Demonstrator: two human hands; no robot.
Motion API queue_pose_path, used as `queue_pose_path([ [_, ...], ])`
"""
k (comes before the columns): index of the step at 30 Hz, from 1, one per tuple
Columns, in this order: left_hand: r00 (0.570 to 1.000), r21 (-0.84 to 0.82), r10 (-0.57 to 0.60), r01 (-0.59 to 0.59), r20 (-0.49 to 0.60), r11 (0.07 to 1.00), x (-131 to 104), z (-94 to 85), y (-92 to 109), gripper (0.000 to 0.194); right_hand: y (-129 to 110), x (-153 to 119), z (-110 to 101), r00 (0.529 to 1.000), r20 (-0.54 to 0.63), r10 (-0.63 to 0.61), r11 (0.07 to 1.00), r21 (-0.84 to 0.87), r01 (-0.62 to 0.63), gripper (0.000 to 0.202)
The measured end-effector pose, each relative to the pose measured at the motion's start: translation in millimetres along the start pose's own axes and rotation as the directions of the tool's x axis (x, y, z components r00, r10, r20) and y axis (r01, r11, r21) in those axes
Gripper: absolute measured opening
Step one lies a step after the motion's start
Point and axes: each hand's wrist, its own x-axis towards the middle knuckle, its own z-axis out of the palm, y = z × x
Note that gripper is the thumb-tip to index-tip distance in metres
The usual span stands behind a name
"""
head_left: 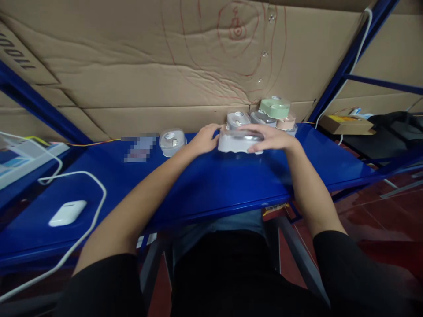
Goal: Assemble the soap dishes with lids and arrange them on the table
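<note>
Already, lidded containers sit piled beyond the right hand, which grips a pale-grey container, while one tub stands unpiled left of the left hand, whose hold is unclear.

Both arms reach forward from the body and converge, elbows bent and set wide. The left forearm slants up and inward to a nearly straight wrist. The left hand is turned knuckles up, its fingers pointing inward and gently curved, with the left thumb lower and parted from them. The right forearm rises more steeply, and the right wrist bends sharply inward. The right hand stretches toward the left one, back of the hand up, its fingers long and slightly curved, the right thumb spread below them in a clasp. The hands face each other, well apart.
</note>
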Motion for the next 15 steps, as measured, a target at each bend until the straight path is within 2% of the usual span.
queue_pose_path([
  [2, 0.999, 0.012, 0.040, -0.040, -0.025, 0.999, 14.5, 12.8, 3.3, 0.045, 6.9, -2.6, -15.2, 0.976, -0.213, 0.037, 0.999, -0.023, -0.043, 0.100],
  [3, 0.999, 0.020, 0.043, -0.042, -0.031, 0.999, 19.9, 18.9, 5.4, 0.045, 10.1, -1.8, -21.0, 0.942, -0.331, 0.055, 0.994, -0.067, -0.082, 0.103],
  [5, 0.998, 0.028, 0.043, -0.042, -0.036, 0.999, 28.0, 30.1, 9.7, 0.043, 15.2, 4.6, -29.2, 0.838, -0.541, 0.071, 0.960, -0.191, -0.205, 0.106],
  [7, 0.998, 0.030, 0.048, -0.047, -0.036, 0.998, 33.5, 39.1, 13.2, 0.040, 18.4, 17.3, -33.1, 0.744, -0.664, 0.073, 0.887, -0.298, -0.353, 0.103],
  [8, 0.998, 0.026, 0.049, -0.048, -0.038, 0.999, 35.5, 42.5, 14.5, 0.039, 19.4, 25.7, -33.4, 0.714, -0.696, 0.078, 0.844, -0.336, -0.419, 0.101],
  [10, 0.998, 0.012, 0.052, -0.052, -0.040, 0.999, 38.2, 47.0, 15.9, 0.037, 20.4, 45.0, -30.7, 0.685, -0.720, 0.106, 0.750, -0.394, -0.531, 0.094],
  [13, 0.998, -0.006, 0.056, -0.056, -0.035, 0.998, 40.1, 49.6, 16.7, 0.032, 21.1, 74.0, -20.2, 0.677, -0.720, 0.152, 0.607, -0.473, -0.639, 0.085],
  [15, 0.998, -0.004, 0.060, -0.060, -0.023, 0.998, 40.7, 50.3, 17.3, 0.032, 22.7, 89.2, -12.0, 0.669, -0.725, 0.167, 0.548, -0.496, -0.674, 0.081],
])
